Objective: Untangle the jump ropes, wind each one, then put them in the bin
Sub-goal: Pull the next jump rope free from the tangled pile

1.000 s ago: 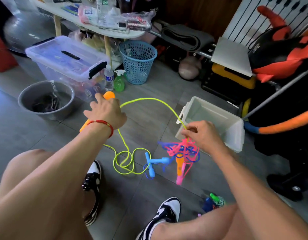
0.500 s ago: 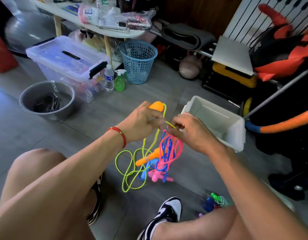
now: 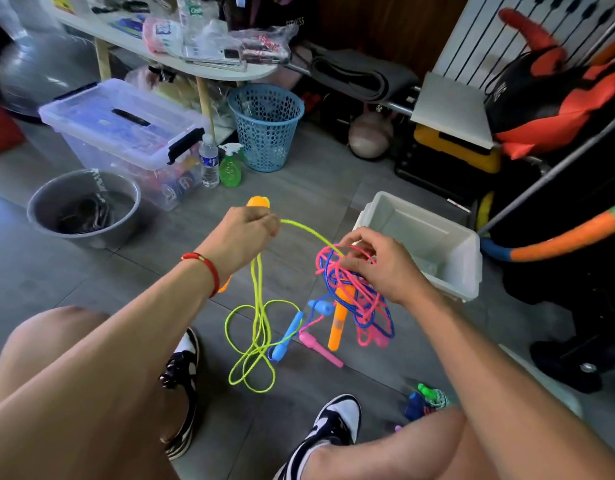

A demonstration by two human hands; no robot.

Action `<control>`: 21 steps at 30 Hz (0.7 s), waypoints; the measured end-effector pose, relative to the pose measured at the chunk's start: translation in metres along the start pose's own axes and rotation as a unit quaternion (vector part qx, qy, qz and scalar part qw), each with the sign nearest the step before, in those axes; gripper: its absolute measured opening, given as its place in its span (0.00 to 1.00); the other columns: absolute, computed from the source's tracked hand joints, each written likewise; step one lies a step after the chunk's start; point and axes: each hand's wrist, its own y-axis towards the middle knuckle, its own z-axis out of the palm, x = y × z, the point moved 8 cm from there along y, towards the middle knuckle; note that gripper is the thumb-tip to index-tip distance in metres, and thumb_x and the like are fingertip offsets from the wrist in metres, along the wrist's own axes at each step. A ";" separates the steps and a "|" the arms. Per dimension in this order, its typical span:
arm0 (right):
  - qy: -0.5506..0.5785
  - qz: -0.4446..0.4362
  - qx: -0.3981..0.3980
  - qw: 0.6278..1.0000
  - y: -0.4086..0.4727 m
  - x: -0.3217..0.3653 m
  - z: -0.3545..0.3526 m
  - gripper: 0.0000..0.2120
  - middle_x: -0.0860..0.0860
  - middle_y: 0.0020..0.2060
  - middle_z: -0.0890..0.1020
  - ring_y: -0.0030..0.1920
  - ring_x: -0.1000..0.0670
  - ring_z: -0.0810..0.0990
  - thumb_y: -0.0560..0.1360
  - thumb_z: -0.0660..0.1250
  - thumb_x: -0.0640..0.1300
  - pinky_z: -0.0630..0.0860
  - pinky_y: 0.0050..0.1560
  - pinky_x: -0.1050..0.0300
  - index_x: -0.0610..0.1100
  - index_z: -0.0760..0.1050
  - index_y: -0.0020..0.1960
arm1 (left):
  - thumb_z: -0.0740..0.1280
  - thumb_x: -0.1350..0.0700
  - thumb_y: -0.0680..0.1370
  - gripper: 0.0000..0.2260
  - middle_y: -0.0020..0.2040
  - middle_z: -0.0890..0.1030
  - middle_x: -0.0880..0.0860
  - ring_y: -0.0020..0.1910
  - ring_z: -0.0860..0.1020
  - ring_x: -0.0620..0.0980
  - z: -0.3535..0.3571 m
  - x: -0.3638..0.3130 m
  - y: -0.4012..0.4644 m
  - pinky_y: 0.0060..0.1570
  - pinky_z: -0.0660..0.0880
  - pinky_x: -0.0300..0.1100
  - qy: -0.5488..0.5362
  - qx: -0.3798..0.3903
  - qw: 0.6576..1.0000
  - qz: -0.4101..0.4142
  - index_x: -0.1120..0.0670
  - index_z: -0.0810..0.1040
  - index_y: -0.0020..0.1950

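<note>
A person seated over a grey tiled floor [image 3: 160,268] is working a knot of jump ropes apart. Half a second ago the two hands were close together at the tangle; now the left hand [image 3: 245,233] is drawing away to the left, curled round an orange handle [image 3: 258,201], and the yellow-green rope [image 3: 261,323] is running taut from it toward the right hand [image 3: 375,263]. That hand is pinching the pink and blue tangle [image 3: 347,289] with curled fingers, holding it lifted above the floor. The widening gap suggests the yellow-green rope is being pulled free of the knot, though its far end is still vanishing into the cords under the right hand, so the first separation looks unfinished.

The yellow-green rope is hanging in long loose loops that reach the floor. The pink and blue cords are looping thickly round each other, with a second orange handle [image 3: 337,323], a blue handle [image 3: 287,336] and a pink handle [image 3: 319,348] dangling beneath. The white bin [image 3: 448,289] is standing just beyond the right hand, holding no rope that can be seen.
</note>
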 end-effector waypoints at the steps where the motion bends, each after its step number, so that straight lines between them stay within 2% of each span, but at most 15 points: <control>1: 0.022 0.010 -0.020 0.999 -0.001 -0.001 -0.002 0.11 0.53 0.37 0.83 0.36 0.56 0.80 0.72 0.77 0.44 0.78 0.42 0.55 0.53 0.79 0.51 | 0.63 0.55 0.81 0.12 0.32 0.66 0.52 0.32 0.64 0.51 0.004 0.000 0.000 0.28 0.63 0.39 0.015 0.008 1.000 0.000 0.59 0.76 0.40; 3: 0.059 0.031 -0.051 0.996 -0.004 -0.001 -0.003 0.11 0.48 0.37 0.84 0.35 0.53 0.81 0.72 0.78 0.43 0.79 0.38 0.52 0.49 0.79 0.51 | 0.64 0.48 0.82 0.18 0.32 0.65 0.52 0.31 0.63 0.52 0.014 -0.001 -0.001 0.28 0.63 0.38 0.061 0.027 0.997 0.025 0.58 0.71 0.37; 6: 0.030 0.025 -0.070 0.997 -0.005 0.008 -0.003 0.11 0.50 0.34 0.84 0.32 0.54 0.79 0.72 0.78 0.46 0.75 0.36 0.58 0.49 0.79 0.51 | 0.64 0.35 0.79 0.28 0.32 0.63 0.52 0.32 0.61 0.51 0.028 -0.008 -0.007 0.28 0.62 0.39 0.124 0.057 0.988 0.076 0.57 0.65 0.34; 9: -0.031 -0.010 -0.060 0.998 -0.006 0.027 0.002 0.10 0.53 0.30 0.80 0.30 0.56 0.76 0.73 0.76 0.51 0.71 0.34 0.59 0.51 0.78 0.50 | 0.64 0.32 0.77 0.30 0.32 0.60 0.49 0.32 0.58 0.48 0.038 -0.016 -0.014 0.28 0.58 0.38 0.090 0.088 0.987 0.100 0.57 0.61 0.34; 12: -0.059 -0.051 -0.046 0.996 -0.007 0.046 0.008 0.08 0.51 0.32 0.81 0.31 0.55 0.76 0.74 0.75 0.50 0.71 0.35 0.56 0.49 0.79 0.48 | 0.64 0.33 0.77 0.30 0.30 0.60 0.47 0.30 0.58 0.47 0.045 -0.020 -0.014 0.28 0.57 0.38 0.076 0.092 0.987 0.112 0.57 0.64 0.33; 15: -0.023 -0.047 -0.011 0.999 -0.009 0.050 0.017 0.05 0.50 0.35 0.83 0.36 0.50 0.81 0.73 0.75 0.48 0.77 0.39 0.51 0.50 0.80 0.48 | 0.65 0.39 0.80 0.24 0.28 0.69 0.48 0.27 0.64 0.45 0.051 -0.019 -0.012 0.29 0.62 0.36 0.093 0.094 0.981 0.142 0.54 0.75 0.32; 17: 0.045 -0.016 0.002 0.999 -0.011 0.044 0.018 0.05 0.45 0.38 0.84 0.40 0.42 0.84 0.75 0.74 0.45 0.82 0.44 0.42 0.50 0.81 0.49 | 0.67 0.45 0.81 0.17 0.34 0.74 0.50 0.33 0.70 0.42 0.048 -0.020 -0.010 0.35 0.66 0.39 0.106 0.074 0.976 0.176 0.50 0.81 0.34; 19: 0.100 0.028 -0.005 0.995 -0.014 0.031 0.016 0.06 0.41 0.40 0.83 0.40 0.39 0.85 0.77 0.73 0.39 0.82 0.45 0.36 0.47 0.80 0.51 | 0.68 0.50 0.81 0.13 0.40 0.76 0.54 0.39 0.72 0.45 0.037 -0.018 -0.007 0.42 0.68 0.42 0.101 0.031 0.980 0.170 0.48 0.82 0.36; 21: 0.038 0.045 -0.037 0.998 -0.015 0.019 0.011 0.04 0.41 0.38 0.82 0.37 0.39 0.84 0.78 0.71 0.42 0.81 0.42 0.37 0.47 0.78 0.51 | 0.68 0.52 0.81 0.12 0.42 0.76 0.56 0.43 0.72 0.51 0.025 -0.019 -0.005 0.43 0.65 0.42 0.095 -0.011 0.983 0.159 0.50 0.82 0.37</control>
